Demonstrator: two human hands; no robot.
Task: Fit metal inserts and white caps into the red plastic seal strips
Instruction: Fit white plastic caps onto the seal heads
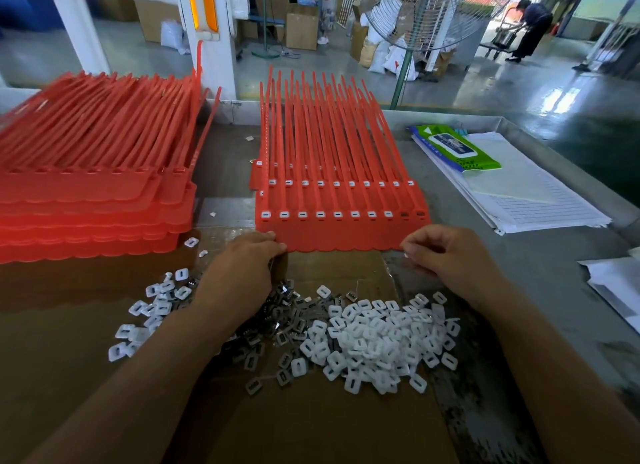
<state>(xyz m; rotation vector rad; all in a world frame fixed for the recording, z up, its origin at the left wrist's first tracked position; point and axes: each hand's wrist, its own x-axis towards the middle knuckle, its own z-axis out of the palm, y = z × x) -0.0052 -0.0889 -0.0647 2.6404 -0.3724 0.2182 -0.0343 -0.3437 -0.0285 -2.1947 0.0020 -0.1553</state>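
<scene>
View from a head camera, looking down at two bare hands working over a cardboard sheet point(329, 422) on a metal table.

The left hand point(242, 273) reaches forward. Its fingers point(270, 237) are curled onto the near edge of a flat sheet of joined red seal strips point(343, 235) and seem to pinch it, probably to keep it from sliding while parts are pressed in.

The right hand point(453, 256) hovers just beside the same edge, at the sheet's right corner. Its fingers are curled inward with the tips drawn together. A small pale speck shows at one fingertip; whether that is a cap or a nail cannot be told.

Just beyond the fingertips runs a row of sockets. Most hold white caps, but two empty sockets point(420, 214) remain, directly ahead of the right fingers, so this row looks nearly finished.

Behind the knuckles, toward the wrists, the supply lies loose within easy reach: metal inserts point(277, 325) under the left wrist, a heap of white caps point(381, 339) between the forearms.

Well to the left of the left fingers sits a tall stack of red strips point(86, 200) with no caps showing. Beyond the right fingers lie a green wipes pack point(457, 148) and lined papers point(540, 207).
</scene>
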